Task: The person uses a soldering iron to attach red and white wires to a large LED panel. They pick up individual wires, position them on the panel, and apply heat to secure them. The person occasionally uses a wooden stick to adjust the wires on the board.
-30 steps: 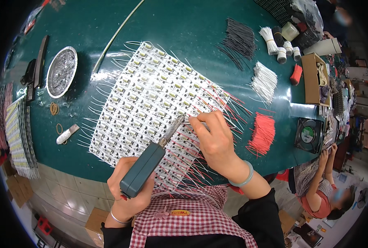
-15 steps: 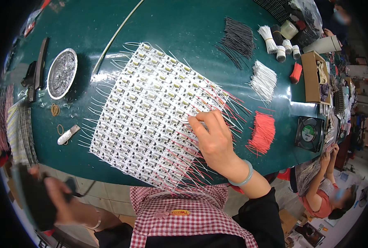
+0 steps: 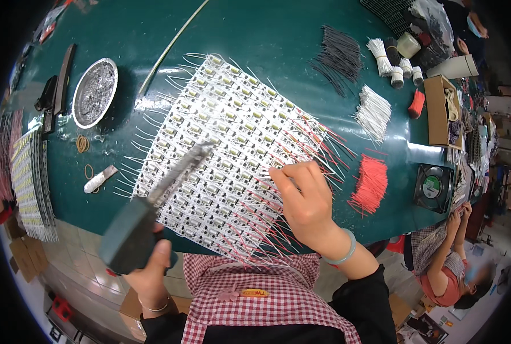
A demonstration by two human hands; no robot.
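Note:
A white panel of small circuit boards (image 3: 221, 149) lies tilted on the table, with white wires along its left edge and red and white wires along its right. My left hand (image 3: 151, 274) grips a dark green soldering gun (image 3: 130, 229), somewhat blurred. Its long metal tip reaches over the middle of the panel; whether it touches is unclear. My right hand (image 3: 307, 198) is closed in a pinch above the right part of the panel, fingertips by the wire ends. What it pinches is too small to make out.
Black wires (image 3: 340, 54), white wires (image 3: 373, 114) and red wires (image 3: 370, 182) lie in piles to the right. A bowl of silvery scraps (image 3: 96, 92) stands left. Beyond are a cardboard box (image 3: 436, 112) and a small fan (image 3: 433, 188). Another person (image 3: 447, 269) sits at right.
My left hand has brought the soldering gun from the lower left up and right, over the panel. My right hand sits slightly lower and stays pinched. The whole view has shifted a little.

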